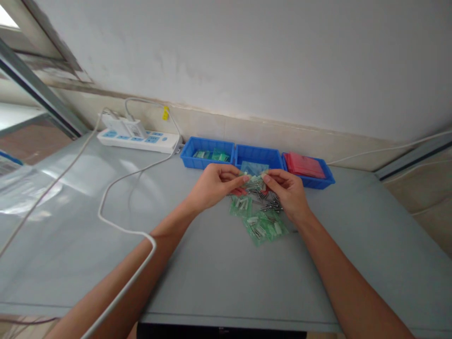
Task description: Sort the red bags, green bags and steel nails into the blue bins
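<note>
My left hand and my right hand hold a small clear green-tinted bag between them, each pinching one side with thumb and fingers. Small pale and metallic pieces show inside it. Just below, loose dark metal screws or pins lie in a pile on the grey table. Nearer to me rest several green bags with white and metal pieces in them, one on the left and others overlapping at the front.
Three blue trays stand along the wall: the left one holds green bags, the middle one is behind my hands, the right one holds red bags. A white power strip and cable lie left.
</note>
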Demonstrator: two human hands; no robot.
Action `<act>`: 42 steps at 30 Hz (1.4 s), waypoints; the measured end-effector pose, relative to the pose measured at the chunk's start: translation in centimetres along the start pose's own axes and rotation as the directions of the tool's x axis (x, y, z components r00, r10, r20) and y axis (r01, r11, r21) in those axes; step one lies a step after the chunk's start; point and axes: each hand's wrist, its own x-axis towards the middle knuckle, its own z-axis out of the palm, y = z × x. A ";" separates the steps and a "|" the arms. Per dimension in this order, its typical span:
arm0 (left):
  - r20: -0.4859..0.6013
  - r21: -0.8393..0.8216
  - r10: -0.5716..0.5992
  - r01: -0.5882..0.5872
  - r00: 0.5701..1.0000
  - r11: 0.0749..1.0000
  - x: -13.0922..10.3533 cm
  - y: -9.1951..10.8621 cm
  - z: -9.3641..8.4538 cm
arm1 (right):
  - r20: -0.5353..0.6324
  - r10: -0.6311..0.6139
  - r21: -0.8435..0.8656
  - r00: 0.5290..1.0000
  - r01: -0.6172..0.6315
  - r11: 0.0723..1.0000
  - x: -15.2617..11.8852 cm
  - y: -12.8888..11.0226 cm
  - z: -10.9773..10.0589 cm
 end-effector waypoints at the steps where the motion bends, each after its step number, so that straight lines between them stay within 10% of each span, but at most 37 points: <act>1: -0.049 -0.041 -0.007 0.005 0.999 0.999 0.1 0.0 0.0 | 0.003 0.005 0.000 1.000 -0.005 1.000 -0.1 -0.1 0.1; 7: -0.439 -0.408 -0.072 -0.127 0.895 0.904 1.3 -0.2 -1.2 | 0.005 -0.019 0.011 1.000 0.019 1.000 -0.2 -0.8 0.0; 11: -0.489 -0.587 -0.185 -0.165 0.852 0.793 1.8 0.2 -2.1 | -0.008 -0.033 -0.019 0.999 0.033 0.999 0.0 -0.7 -0.3; 17: -0.502 -0.343 -0.099 -0.093 0.859 0.935 1.2 0.2 -1.6 | 0.072 -0.163 -0.277 0.984 0.177 0.945 -0.1 -1.5 -1.7; 20: -0.329 0.191 0.197 -0.140 0.924 0.972 0.5 -0.2 -1.3 | 0.229 -0.278 -0.573 0.933 0.359 0.737 -0.2 -1.9 -2.8; 23: 0.102 0.677 0.423 -0.374 0.901 0.634 -0.1 -0.5 -1.1 | 0.348 -0.286 -0.689 0.893 0.451 0.568 -0.2 -2.4 -3.7; 27: 0.467 0.758 0.379 -0.583 0.799 0.294 -0.4 -0.8 -1.1 | 0.401 -0.164 -0.733 0.902 0.422 0.534 -0.3 -3.7 -4.6; 34: 0.543 0.723 0.367 -0.643 0.755 0.253 -0.5 -1.3 -0.5 | 0.256 0.133 -0.817 0.958 0.141 0.559 -0.7 -5.2 -7.4; 42: 0.569 0.699 0.381 -0.673 0.729 0.243 -0.9 -1.6 0.6 | 0.018 0.205 -0.966 0.979 -0.036 0.256 -1.9 -5.0 -8.2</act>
